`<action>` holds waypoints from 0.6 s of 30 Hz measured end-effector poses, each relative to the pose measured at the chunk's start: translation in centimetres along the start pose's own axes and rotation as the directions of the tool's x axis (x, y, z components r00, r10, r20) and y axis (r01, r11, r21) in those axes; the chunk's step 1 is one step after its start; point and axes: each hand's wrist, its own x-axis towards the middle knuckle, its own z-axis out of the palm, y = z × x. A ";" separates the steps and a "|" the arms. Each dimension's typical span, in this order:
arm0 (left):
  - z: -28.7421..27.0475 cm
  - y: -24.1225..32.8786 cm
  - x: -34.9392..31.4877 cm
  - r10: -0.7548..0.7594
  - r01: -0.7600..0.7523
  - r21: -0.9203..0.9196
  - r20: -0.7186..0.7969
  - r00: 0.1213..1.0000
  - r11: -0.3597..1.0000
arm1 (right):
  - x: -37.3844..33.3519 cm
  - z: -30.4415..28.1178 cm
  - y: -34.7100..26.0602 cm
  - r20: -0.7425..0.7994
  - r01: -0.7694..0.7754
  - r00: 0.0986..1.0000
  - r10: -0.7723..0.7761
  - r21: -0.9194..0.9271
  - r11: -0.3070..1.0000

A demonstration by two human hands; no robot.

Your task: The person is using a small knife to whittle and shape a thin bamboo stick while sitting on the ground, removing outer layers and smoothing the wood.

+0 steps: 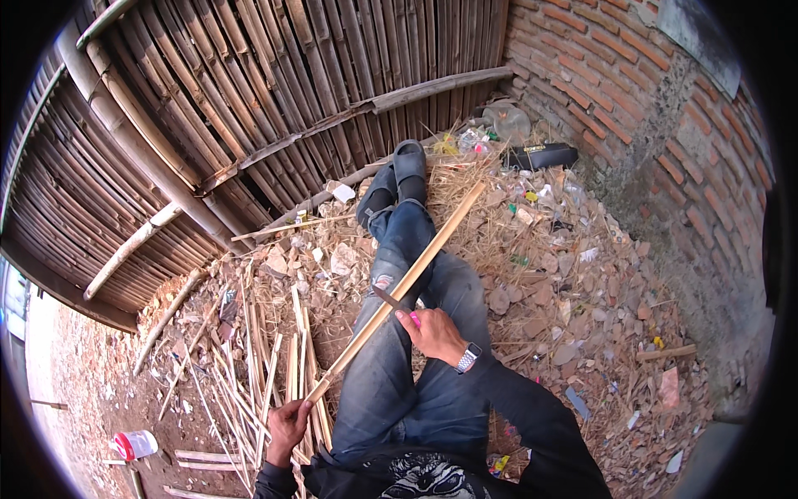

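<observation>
Two hands in view, both yours, both busy. Your left hand (288, 428), one, is clamped on the near end of one long bamboo strip (428, 254), thumb on top. Your right hand (436, 333), one, is closed round the grip of one knife (387, 296), a bit of pink showing at the fingers. Blade lies over the strip about midway; can't tell if it's biting in. Strip runs slantwise across your two legs, from the left hand up toward the far right, past the knees, far end free.

One wristwatch (468, 358), silver, on your right wrist. One pair of jeans (378, 366); two dark sandals (409, 162), feet crossed or overlapping, at the foot of one bamboo wall (332, 75).

Left of your legs: one heap of loose strips (270, 370), many, too tangled to count. Lower left: one white tub (141, 443) with a red lid, on its side; at least three short pieces (208, 466) near it.

Far right: one brick wall (615, 91), one black object (542, 156) by its base, one clear plastic container (507, 121) just beyond. Rubble all around, uncountable.
</observation>
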 end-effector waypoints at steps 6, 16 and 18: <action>-1.9 0.9 -0.3 -0.022 0.022 0.003 0.071 0.997 1.000 | 3.8 -2.9 4.5 -0.165 -0.170 0.971 0.170 0.017 0.985; -2.9 -0.5 1.3 -0.052 0.053 0.000 0.113 0.992 0.999 | 8.5 -13.2 15.7 -0.418 -0.391 0.850 0.320 -0.096 0.915; -2.9 -1.3 1.6 -0.068 0.066 0.021 0.125 0.990 0.998 | 8.8 -13.2 14.6 -0.460 -0.402 0.824 0.332 -0.059 0.914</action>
